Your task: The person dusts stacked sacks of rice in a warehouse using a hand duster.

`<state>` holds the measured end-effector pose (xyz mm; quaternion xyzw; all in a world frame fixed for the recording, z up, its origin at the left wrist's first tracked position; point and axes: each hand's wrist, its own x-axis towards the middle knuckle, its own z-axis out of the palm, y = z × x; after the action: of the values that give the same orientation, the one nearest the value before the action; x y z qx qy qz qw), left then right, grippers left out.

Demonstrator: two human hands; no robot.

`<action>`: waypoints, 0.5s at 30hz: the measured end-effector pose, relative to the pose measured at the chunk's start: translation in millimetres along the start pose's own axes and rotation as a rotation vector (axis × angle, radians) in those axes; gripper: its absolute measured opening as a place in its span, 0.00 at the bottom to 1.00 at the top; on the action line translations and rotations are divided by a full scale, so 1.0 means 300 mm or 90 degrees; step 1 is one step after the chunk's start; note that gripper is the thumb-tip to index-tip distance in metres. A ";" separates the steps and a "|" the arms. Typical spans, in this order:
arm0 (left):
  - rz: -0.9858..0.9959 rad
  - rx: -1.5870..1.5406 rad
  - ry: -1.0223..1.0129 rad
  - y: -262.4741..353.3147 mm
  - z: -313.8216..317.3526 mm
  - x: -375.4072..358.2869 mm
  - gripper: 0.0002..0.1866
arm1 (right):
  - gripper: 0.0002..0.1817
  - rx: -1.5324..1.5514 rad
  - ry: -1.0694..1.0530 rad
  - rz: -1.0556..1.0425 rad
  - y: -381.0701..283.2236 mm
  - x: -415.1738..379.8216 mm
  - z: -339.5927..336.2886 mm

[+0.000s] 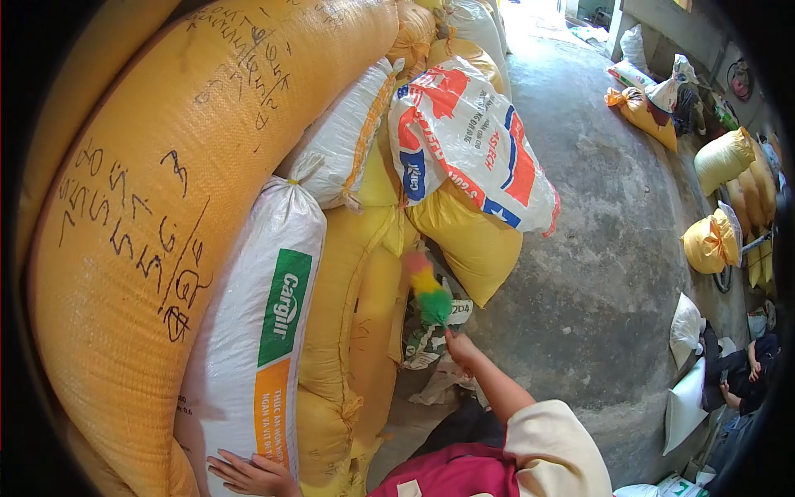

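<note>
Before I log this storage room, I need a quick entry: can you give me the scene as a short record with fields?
Left hand: resting on white Cargill sack
Right hand: gripping pink, yellow and green duster
Left side: big orange sack, handwritten numbers
Top middle: red-and-white printed bag on yellow sack
Floor: grey, stained
Far right: more sacks, another person partly visible

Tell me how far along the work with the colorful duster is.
Done: the sacks are piled up, but nothing shows which are dusted. In hand: the right hand holds the duster near the yellow sacks; the left hand rests on the white Cargill sack. Left: probably some dusting, since the duster is out; how much, I cannot tell.
</note>
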<state>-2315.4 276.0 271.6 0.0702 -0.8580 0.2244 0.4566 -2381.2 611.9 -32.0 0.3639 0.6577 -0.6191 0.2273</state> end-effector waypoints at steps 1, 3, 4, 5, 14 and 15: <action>-0.009 -0.004 0.005 -0.005 0.010 -0.004 0.27 | 0.29 0.001 0.000 -0.003 0.007 0.025 0.013; 0.001 0.045 -0.022 -0.052 0.044 -0.044 0.27 | 0.30 -0.081 0.160 -0.103 0.005 0.053 0.048; 0.013 0.096 -0.058 -0.080 0.055 -0.068 0.27 | 0.30 -0.059 0.148 -0.209 0.008 0.052 0.062; 0.013 0.101 -0.063 -0.089 0.056 -0.071 0.27 | 0.30 -0.062 0.143 -0.207 -0.010 0.036 0.079; -0.002 0.063 -0.089 -0.104 0.063 -0.083 0.27 | 0.29 -0.082 0.054 -0.018 0.109 -0.006 0.137; -0.003 0.049 -0.091 -0.099 0.061 -0.080 0.27 | 0.29 -0.123 0.093 -0.164 0.115 -0.064 0.133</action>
<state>-2305.8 239.3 252.6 0.1056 -0.8789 0.2508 0.3917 -2348.9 567.8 -45.2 0.2971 0.7701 -0.5489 0.1318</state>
